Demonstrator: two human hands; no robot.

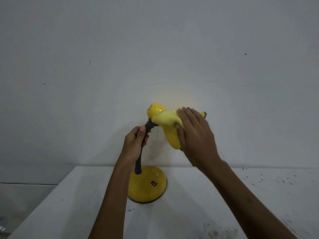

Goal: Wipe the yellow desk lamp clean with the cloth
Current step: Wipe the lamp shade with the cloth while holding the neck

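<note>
The yellow desk lamp stands on a round yellow base [146, 188] with a small red switch, near the table's back edge. Its dark flexible neck [139, 161] rises to the yellow shade [154, 109]. My left hand [134, 144] is closed around the upper neck just below the shade. My right hand [196, 137] presses a pale yellow cloth [166, 119] flat against the shade, covering most of its right side. The shade's opening is hidden behind the cloth and hand.
The lamp rests on a white table [189, 213] with dark scuff marks toward the right. A plain grey-white wall [155, 49] stands close behind the lamp. The table's left edge runs diagonally, with a lower floor area beyond it.
</note>
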